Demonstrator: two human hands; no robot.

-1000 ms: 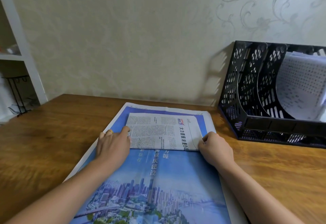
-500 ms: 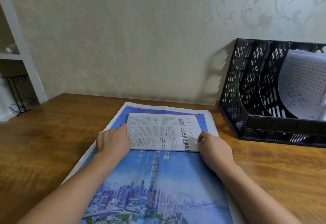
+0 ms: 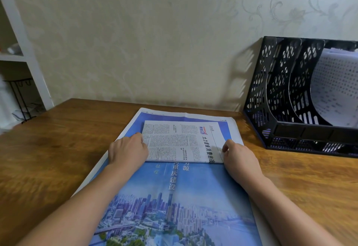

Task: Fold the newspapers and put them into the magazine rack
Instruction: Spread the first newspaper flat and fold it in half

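Both hands grip a folded newspaper (image 3: pixel 182 143) at mid-frame: the left hand (image 3: pixel 126 151) curls on its left edge, the right hand (image 3: pixel 240 157) on its right edge, thumb raised. The folded paper lies flat atop an open blue newspaper (image 3: pixel 174 203) printed with a city skyline, which spreads toward the lower edge of the frame on a wooden table (image 3: pixel 48 148). At the right of the frame, a black perforated magazine rack (image 3: pixel 275 94) stands against the patterned wall (image 3: pixel 145 42), with a curved white sheet (image 3: pixel 337 90) in its rightmost slot.
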